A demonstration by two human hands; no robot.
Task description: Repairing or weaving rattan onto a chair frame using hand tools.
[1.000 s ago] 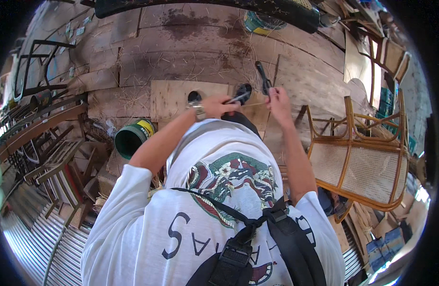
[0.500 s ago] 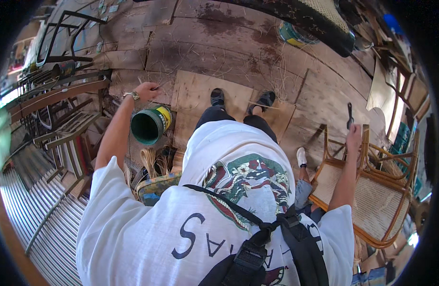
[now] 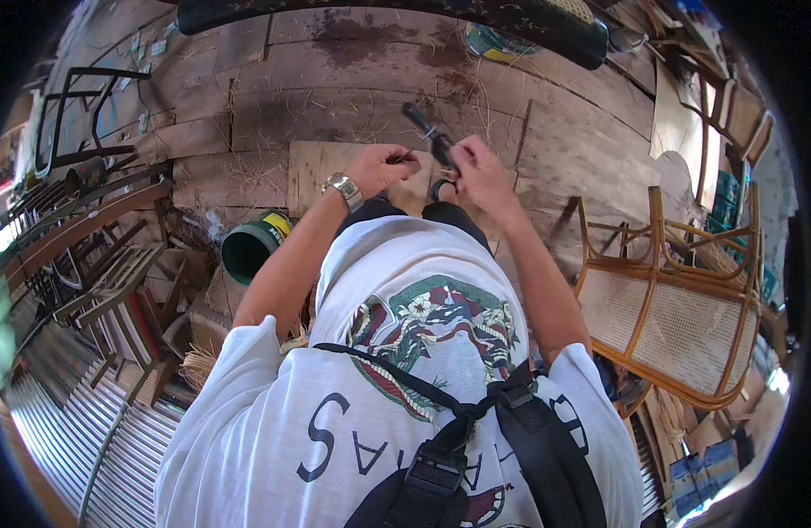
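My two hands are close together over the floor, in front of my legs. My right hand is closed around one end of a dark, slim tool, its far end pointing up and to the left; its exact kind is unclear. Just to the left, my left hand, with a watch at the wrist, has its fingers pinched together. A small dark piece seems to stick out from them, too small to name. Below both hands lies a light plywood sheet on the boards, with my feet partly hidden behind my hands.
A green bucket lies tipped left of my legs. Chairs with woven cane panels stand at the right. Chair frames and stacked wooden pieces fill the left. Loose strands litter the floor; a dark beam-like frame crosses the far side.
Both hands have come inward from wide apart to meet in front of me, the right one bringing the dark tool. The view has shifted slightly, and another person's leg at the right is no longer visible.
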